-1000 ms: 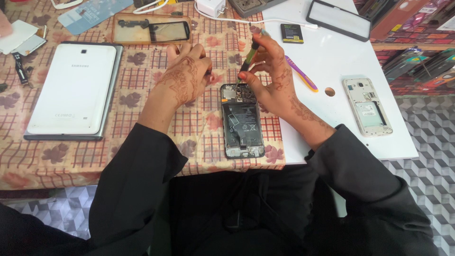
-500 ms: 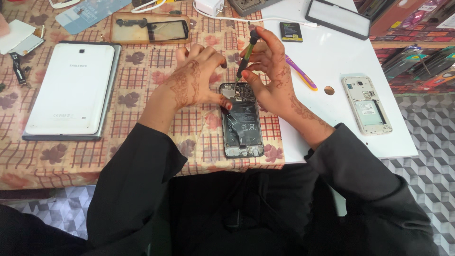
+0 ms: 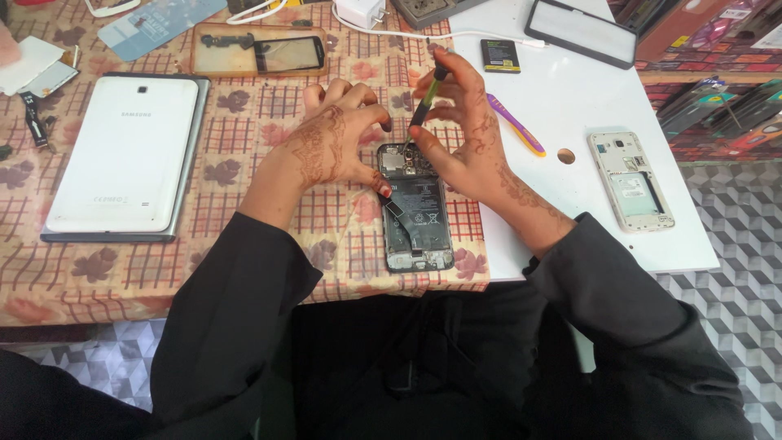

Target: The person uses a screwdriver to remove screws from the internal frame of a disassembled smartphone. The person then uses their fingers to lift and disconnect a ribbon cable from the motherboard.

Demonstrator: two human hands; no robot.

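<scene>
Far left on the bench (image 3: 570,114), a white tablet (image 3: 122,155) lies face down on the checked floral cloth (image 3: 244,236), well apart from the action. Above it sits a clear phone case (image 3: 257,50) with a loose glass panel inside.

Now to the middle: the left hand (image 3: 330,143) is arched like a claw, fingers (image 3: 376,181) spread and bent, tips pressing down at the upper left edge of the opened phone (image 3: 415,208). It grips nothing; it is bracing the phone against the cloth. The phone lies flat, back cover off, battery and circuit board exposed, its length running toward the person, its lower end near the bench's front edge. It sits right between the two hands, touched by both sides.

Just right of that, the right hand (image 3: 464,143) pinches a slim screwdriver (image 3: 423,98) with a dark and green handle, fingers closed around the shaft, thumb against it. The tool tilts, its tip pointing down at the top of the phone's board; whether the tip actually touches is too small to tell.

Further right, on bare white bench, a purple and yellow pry tool (image 3: 516,124) lies beside the right hand. A small dark battery (image 3: 499,55) rests above it, and a dark framed screen panel (image 3: 580,33) beyond. Far right, another phone body (image 3: 631,179), pale and stripped of its back, lies near the edge.
</scene>
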